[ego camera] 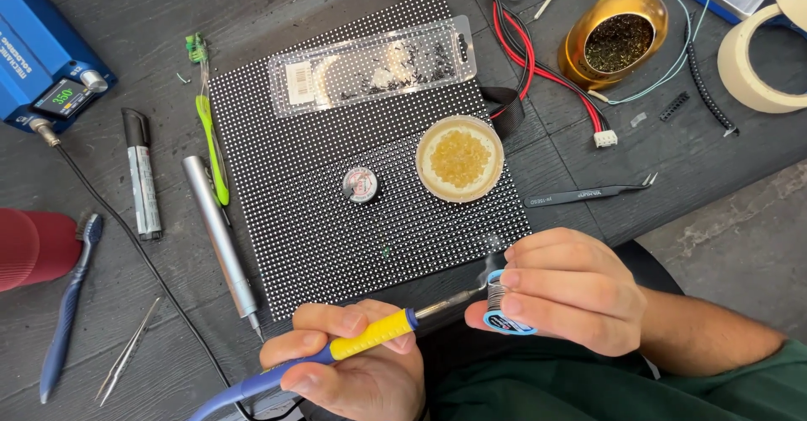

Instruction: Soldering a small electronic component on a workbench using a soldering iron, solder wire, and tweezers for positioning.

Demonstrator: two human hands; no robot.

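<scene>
My left hand (353, 379) grips a soldering iron (370, 337) by its yellow and blue handle, the metal tip pointing right. My right hand (572, 291) holds a small blue solder spool (502, 307) right at the iron's tip, where a thin wisp of smoke rises. Both hands hover at the near edge of a black dotted LED panel (336, 219) lying flat on the dark table.
On the panel lie a clear blister pack (374, 64), a small round tin (360, 184) and an open flux pot (460, 159). A blue soldering station (42, 60), marker (141, 177), silver pen tool (220, 236) and toothbrush (67, 303) are left. Black tweezers (588, 192), gold tip cleaner (618, 43) and tape roll (761, 51) are right.
</scene>
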